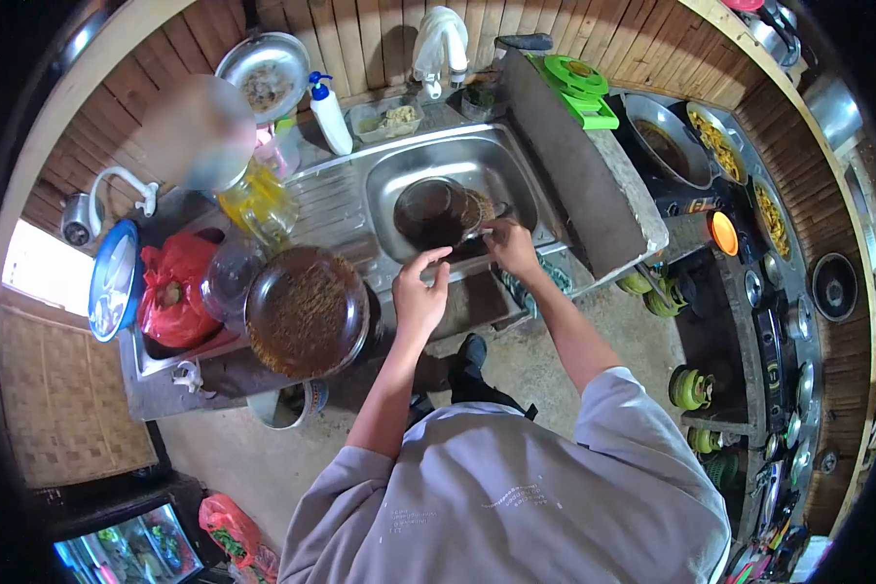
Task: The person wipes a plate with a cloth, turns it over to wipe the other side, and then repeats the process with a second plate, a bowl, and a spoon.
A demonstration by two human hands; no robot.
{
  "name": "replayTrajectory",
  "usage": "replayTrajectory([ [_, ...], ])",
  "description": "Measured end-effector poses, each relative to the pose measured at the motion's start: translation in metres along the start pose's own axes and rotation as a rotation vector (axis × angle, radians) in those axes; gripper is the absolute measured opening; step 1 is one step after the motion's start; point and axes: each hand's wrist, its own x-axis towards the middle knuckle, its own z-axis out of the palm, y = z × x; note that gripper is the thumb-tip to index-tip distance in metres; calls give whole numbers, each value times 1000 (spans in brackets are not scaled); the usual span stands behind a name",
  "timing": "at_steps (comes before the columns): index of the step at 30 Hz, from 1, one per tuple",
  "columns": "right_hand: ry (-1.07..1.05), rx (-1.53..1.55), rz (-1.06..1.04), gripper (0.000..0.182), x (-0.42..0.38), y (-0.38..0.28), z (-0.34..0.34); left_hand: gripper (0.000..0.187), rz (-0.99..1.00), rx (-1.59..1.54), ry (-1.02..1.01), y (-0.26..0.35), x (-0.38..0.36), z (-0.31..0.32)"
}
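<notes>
Over the near side of the sink (399,165), the right grip (509,245) bends its fingers at a dark pan (430,210) in the basin; whether they grasp it cannot be told. The left grip (421,297) curls loosely open nearby. Leftward, a brown-crusted pan (307,307) rests on the surface (326,206).

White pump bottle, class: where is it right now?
In the head view, the bottle stands beyond the ridged drainboard, just left of the clear container.

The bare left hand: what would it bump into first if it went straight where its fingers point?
The left hand would probably meet the dark brown, round vessel in the shiny metal sink. How high the hand is above it is hard to tell.
</notes>
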Motion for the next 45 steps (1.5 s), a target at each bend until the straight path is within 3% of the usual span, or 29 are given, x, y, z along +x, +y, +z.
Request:
replayTrajectory([
  [2, -129, 41, 240, 32, 26, 11, -2, 28, -89, -36, -29, -21, 26, 19],
  [6, -88, 72, 161, 41, 69, 84, 38, 41, -263, -68, 9, -78, 76, 56],
  [8, -187, 89, 217, 46, 90, 90, 41, 43, -350, -152, -13, -120, 98, 68],
  [10, -263, 1, 264, 46, 109, 92, 47, 45, -408, 0, -5, -143, 114, 75],
  [14, -264, -100, 144, 56, 138, 111, 76, 51, -522, 108, 17, -193, 136, 84],
  [17, -317, -201, 149, 67, 157, 115, 91, 55, -621, 192, 56, -173, 146, 86],
  [20, -255, -251, 194, 75, 165, 124, 113, 57, -576, 222, 96, -203, 145, 96],
  [22, -267, -238, 198, 76, 170, 131, 123, 56, -459, 283, 148, -218, 143, 102],
  [25, -258, -223, 189, 77, 175, 133, 127, 57, -587, 199, 99, -191, 147, 96],
  [31, -239, -233, 188, 75, 180, 112, 112, 55, -573, 308, 100, -201, 139, 100],
  [35, -230, -290, 136, 75, 176, 88, 96, 56, -636, 185, 135, -192, 138, 103],
  [38, -308, -8, 222, 77, 169, 99, 105, 57, -683, 3, 151, -187, 137, 99],
  [40, -284, 31, 224, 69, 161, 88, 102, 58, -665, -192, 195, -191, 134, 100],
  [43, -271, 222, 207, 61, 147, 71, 89, 59, -752, -185, 240, -158, 132, 94],
  [45, -262, 371, 188, 55, 140, 62, 87, 59, -690, -257, 232, -166, 127, 90],
])
